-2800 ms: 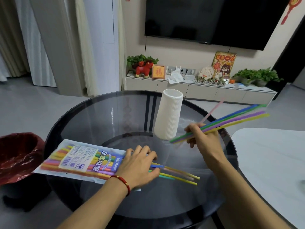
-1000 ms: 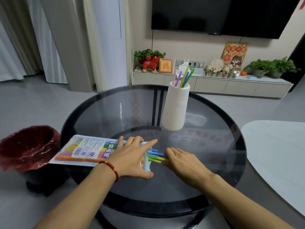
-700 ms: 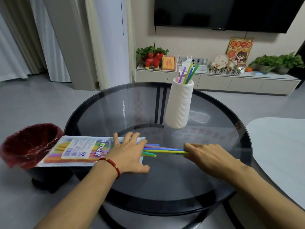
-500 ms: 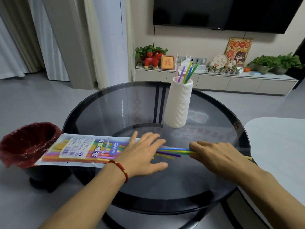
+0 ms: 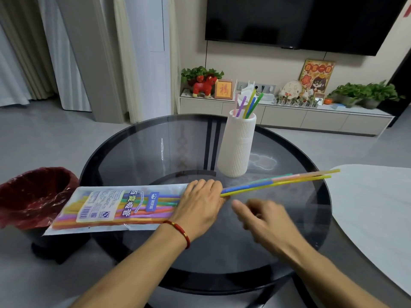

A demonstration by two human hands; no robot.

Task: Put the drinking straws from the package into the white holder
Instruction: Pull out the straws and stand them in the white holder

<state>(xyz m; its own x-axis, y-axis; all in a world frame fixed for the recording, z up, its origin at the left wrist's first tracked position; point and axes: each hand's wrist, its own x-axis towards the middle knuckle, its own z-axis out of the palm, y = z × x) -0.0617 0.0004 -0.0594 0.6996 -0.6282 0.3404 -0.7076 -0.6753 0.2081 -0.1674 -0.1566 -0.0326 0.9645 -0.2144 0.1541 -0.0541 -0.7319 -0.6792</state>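
Left hand lies flat on the mouth of the package, fingers together; pulled-out straws lie lengthwise across the counter — tips pointing right, just before the white holder; right hand is blurred, fingers loosely apart, gripping nothing.

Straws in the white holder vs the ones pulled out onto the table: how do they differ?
The straws in the white holder stand nearly upright; the pulled-out straws lie flat across the glass table. Only the holder straws' tips show; the pulled-out ones show most of their length, their near ends hidden by the left hand. Both are mixed-colour bunches.
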